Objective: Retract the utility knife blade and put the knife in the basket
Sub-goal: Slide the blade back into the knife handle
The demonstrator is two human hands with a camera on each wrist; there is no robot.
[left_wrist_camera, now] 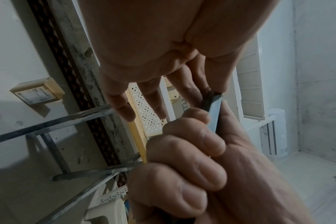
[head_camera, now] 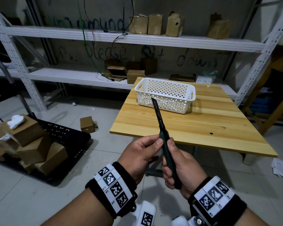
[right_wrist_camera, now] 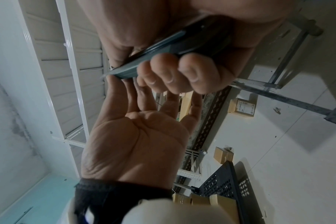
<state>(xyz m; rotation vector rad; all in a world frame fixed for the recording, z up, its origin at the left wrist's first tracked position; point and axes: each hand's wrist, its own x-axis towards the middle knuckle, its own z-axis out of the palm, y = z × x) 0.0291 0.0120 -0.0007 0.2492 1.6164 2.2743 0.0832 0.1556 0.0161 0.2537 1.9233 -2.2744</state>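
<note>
Dark green plastic formed the handle of the utility knife, which the right hand gripped in a closed fist, fingers wrapped round the lower handle and thumb laid along its right side. The knife was held in the air in front of the person, off the near edge of the wooden table. Its long axis ran nearly upright in the head view, leaning slightly toward 11 o'clock, butt at the bottom by the right wrist. The black blade was fully extended and its slanted tip pointed up and away toward the white perforated basket, overlapping the basket's near wall in that view.

The left hand sat at 9 o'clock of the handle. Its thumb tip pressed the left side of the handle near the top, just below the blade. In the right wrist view its palm faced open and its fingers were spread and fairly straight, not curled round anything; a fingertip seemed to touch the far side of the handle, though the left wrist view is too crowded to be sure.

The basket stood on the table's far half, at 12 o'clock of the knife, well apart from both hands.
</note>
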